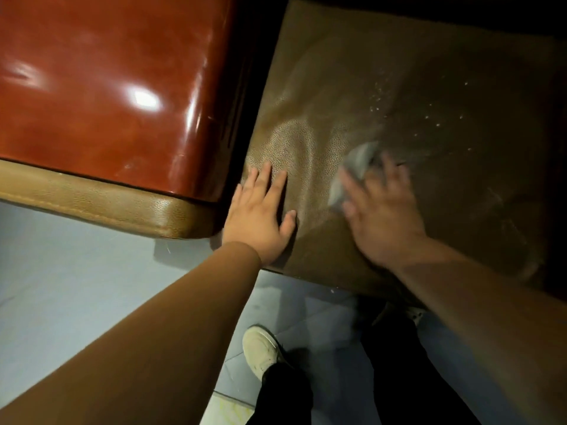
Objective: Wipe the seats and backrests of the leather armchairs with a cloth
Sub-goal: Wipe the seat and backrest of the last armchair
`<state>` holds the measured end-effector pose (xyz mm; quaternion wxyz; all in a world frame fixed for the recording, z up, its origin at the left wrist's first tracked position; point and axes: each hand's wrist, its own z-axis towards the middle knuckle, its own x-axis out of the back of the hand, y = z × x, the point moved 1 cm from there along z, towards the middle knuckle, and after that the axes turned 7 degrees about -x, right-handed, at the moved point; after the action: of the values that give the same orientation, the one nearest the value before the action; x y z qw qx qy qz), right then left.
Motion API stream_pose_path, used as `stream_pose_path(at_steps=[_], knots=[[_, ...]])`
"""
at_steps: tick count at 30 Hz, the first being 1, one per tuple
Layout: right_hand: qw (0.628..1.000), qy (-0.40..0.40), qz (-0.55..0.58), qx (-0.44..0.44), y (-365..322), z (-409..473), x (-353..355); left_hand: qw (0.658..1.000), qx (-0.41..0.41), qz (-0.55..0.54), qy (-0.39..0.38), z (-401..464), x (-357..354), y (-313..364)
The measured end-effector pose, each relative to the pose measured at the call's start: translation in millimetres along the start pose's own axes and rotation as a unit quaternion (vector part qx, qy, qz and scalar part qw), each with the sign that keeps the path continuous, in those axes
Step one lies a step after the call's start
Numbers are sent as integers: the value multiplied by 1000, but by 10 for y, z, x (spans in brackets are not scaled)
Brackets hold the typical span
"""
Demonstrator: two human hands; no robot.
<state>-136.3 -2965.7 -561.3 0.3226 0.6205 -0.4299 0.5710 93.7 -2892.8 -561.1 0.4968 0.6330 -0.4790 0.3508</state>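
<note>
The left hand lies flat on the near left part of the brown leather seat, fingers straight and slightly spread, thumb out to the right, holding nothing. The right hand is blurred; its fingers are spread and press down on a pale grey cloth, which shows beyond the fingertips and to their left, lying on the seat near its middle. Both forearms reach in from the near edge, the left one long and straight from the near left corner, the right one from the near right. Beyond the cloth, on the far right part of the seat, small pale specks are scattered over the leather. Just left of the seat, across a dark gap, stands a glossy red-brown wooden armrest with bright light glare on its top; a tan leather band with a stitched seam runs along its near side. Below lies a pale grey tiled floor. A white shoe and black trouser legs stand on it near the seat's front edge. No writing can be read.
</note>
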Motion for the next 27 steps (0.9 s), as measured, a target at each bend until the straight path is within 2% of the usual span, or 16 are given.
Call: stream_pose_path(at_steps=[3, 5, 7, 8, 10, 12, 13, 14, 15, 17, 19, 21, 23, 25, 26, 27], knots=[[981, -29, 26, 187, -218, -746, -210, 999, 27, 14, 36, -15, -209, 92], [955, -59, 18, 290, -48, -1000, -295, 998, 38, 27, 47, -19, -256, 130], [950, -39, -1, 311, 208, -914, -280, 997, 38, 32, 54, -19, -277, 135], [963, -21, -14, 267, 327, -794, -253, 997, 37, 37, 58, -18, -287, 130], [995, 9, -13, 94, 559, -489, -156, 996, 43, 45, 58, -18, -315, 134], [997, 5, 22, -70, 542, -361, -85, 996, 57, 43, 51, -5, -320, 207], [995, 10, 32, -95, 421, -417, -79, 996, 64, 37, 47, 9, -322, 279], [997, 10, 37, -64, 280, -553, -101, 996, 71, 30, 45, 36, -321, 375], [999, -11, 34, 14, 150, -749, -127, 996, 80, 19, 46, 76, -327, 480], [977, -72, 27, 197, 71, -1211, -213, 992, 115, -16, 58, 183, -330, 671], [955, -86, -8, 285, 306, -1361, -252, 986, 149, -37, 67, 297, -344, 771], [971, -35, -43, 233, 596, -1125, -267, 986, 148, -15, 74, 353, -370, 786], [994, 20, -65, 83, 852, -646, -167, 988, 134, 14, 82, 352, -412, 795], [996, 4, -25, -84, 1015, -208, -42, 988, 131, 23, 82, 357, -427, 812], [991, -12, -3, -137, 973, -113, 3, 988, 133, 21, 77, 358, -423, 816], [991, -11, 12, -133, 881, -130, 11, 988, 135, 18, 70, 353, -404, 815]])
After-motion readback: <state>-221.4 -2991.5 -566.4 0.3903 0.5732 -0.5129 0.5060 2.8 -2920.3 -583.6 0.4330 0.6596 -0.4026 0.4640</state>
